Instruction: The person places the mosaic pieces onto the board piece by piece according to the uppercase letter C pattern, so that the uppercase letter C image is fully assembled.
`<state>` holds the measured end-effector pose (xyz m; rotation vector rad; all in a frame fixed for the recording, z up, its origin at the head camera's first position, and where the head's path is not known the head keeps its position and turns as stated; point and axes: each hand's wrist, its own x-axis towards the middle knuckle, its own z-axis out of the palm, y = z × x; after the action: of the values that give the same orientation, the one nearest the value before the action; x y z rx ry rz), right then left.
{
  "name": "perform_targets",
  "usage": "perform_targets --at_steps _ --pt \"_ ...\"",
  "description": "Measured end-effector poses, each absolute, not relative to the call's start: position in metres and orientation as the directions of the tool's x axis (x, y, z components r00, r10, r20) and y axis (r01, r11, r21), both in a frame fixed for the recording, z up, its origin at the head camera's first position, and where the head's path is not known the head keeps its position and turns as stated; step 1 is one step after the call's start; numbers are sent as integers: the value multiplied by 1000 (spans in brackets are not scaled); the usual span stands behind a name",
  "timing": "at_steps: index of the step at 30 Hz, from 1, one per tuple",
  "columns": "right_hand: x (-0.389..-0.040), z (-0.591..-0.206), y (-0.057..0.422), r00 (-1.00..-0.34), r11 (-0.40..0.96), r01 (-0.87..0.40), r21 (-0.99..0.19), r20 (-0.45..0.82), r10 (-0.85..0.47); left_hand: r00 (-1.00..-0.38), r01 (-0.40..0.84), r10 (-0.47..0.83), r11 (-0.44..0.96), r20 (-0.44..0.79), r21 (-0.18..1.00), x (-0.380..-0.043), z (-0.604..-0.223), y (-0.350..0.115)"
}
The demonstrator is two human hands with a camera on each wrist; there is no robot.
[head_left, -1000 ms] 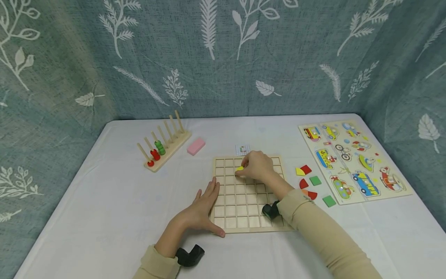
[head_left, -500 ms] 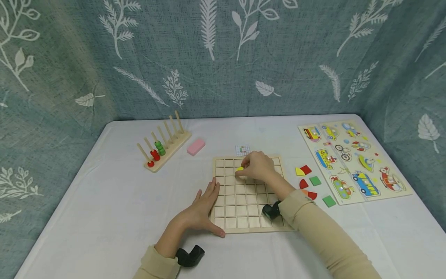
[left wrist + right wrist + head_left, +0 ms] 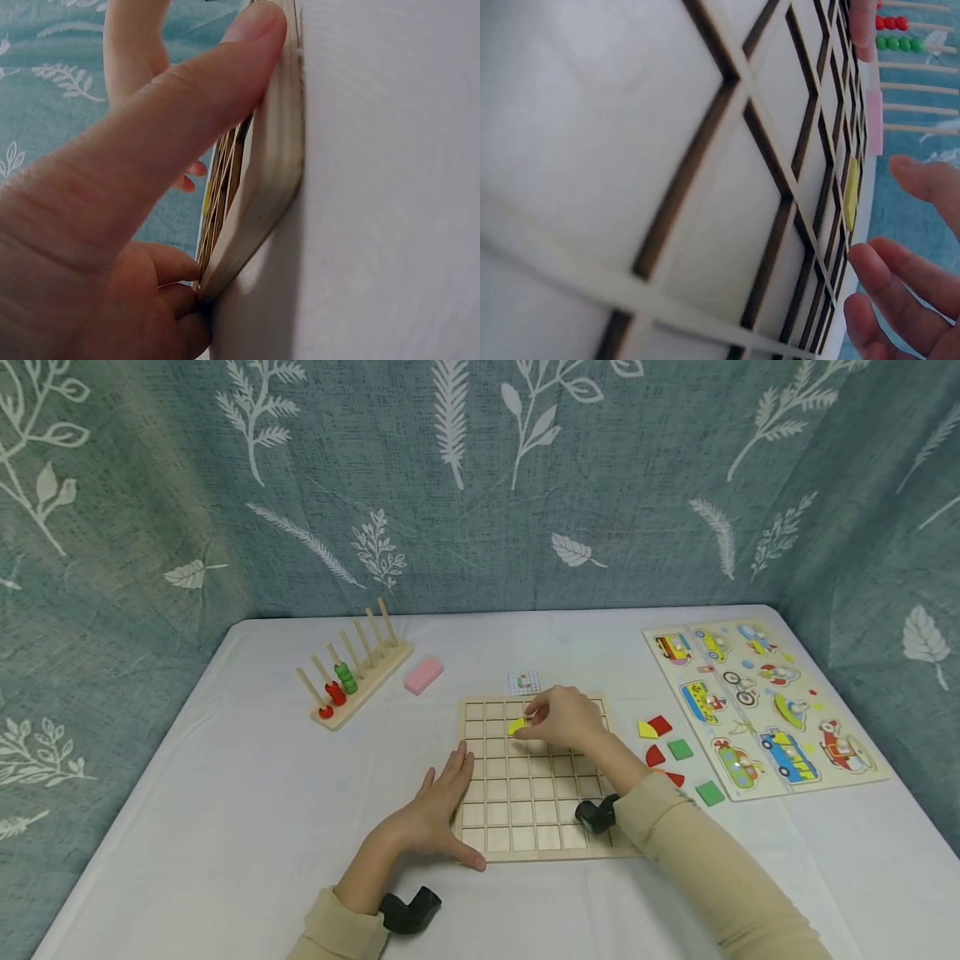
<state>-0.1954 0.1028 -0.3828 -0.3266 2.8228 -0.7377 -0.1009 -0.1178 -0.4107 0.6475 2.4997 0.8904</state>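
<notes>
A wooden grid board (image 3: 498,837) lies in front of me. My left hand (image 3: 429,810) rests at its near left corner, fingers straight along the left edge and thumb at the front edge; the thumb (image 3: 187,97) shows against the wood in the left wrist view. One yellow piece (image 3: 515,727) sits in a cell toward the board's far side, and it appears as a yellow strip (image 3: 851,193) in the right wrist view. Just right of that piece is my right hand (image 3: 564,718), with thumb and fingers parted and nothing between them.
Several red, green and yellow pieces (image 3: 680,749) lie right of the board. Beyond them is a vehicle picture puzzle (image 3: 738,710). A small pattern card (image 3: 523,682) lies behind the board. At the left stand a pink block (image 3: 423,676) and a peg stand (image 3: 375,675) with beads.
My right hand has let go of the yellow piece and drawn slightly right, so more of the piece shows. The left hand stays in place.
</notes>
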Motion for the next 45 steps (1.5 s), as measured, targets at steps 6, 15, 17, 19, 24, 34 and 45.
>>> perform_targets --at_steps 6,15,17,19,24,34,45 --pt "-195 -379 109 -945 811 -172 -559 -138 -295 -814 285 539 695 -217 661 -101 -410 -119" --pt "-192 -366 122 -927 769 -212 -603 -125 -353 -813 282 539 693 -218 663 -100 -409 -119" --pt "-192 -365 126 -920 756 -227 -614 -120 -373 -813 284 541 691 -214 665 -100 -409 -119" --pt "-191 -363 130 -913 750 -242 -616 -117 -390 -815 285 538 694 -214 661 -99 -409 -119" --pt "-189 -360 144 -904 734 -273 -622 -96 -417 -815 285 539 692 -212 663 -98 -409 -120" --pt "-185 -355 182 -869 659 -372 -654 -4 -494 -807 291 549 691 -219 662 -100 -409 -120" --pt "-179 -351 205 -889 699 -359 -619 -2 -458 -812 285 541 693 -217 663 -100 -409 -120"
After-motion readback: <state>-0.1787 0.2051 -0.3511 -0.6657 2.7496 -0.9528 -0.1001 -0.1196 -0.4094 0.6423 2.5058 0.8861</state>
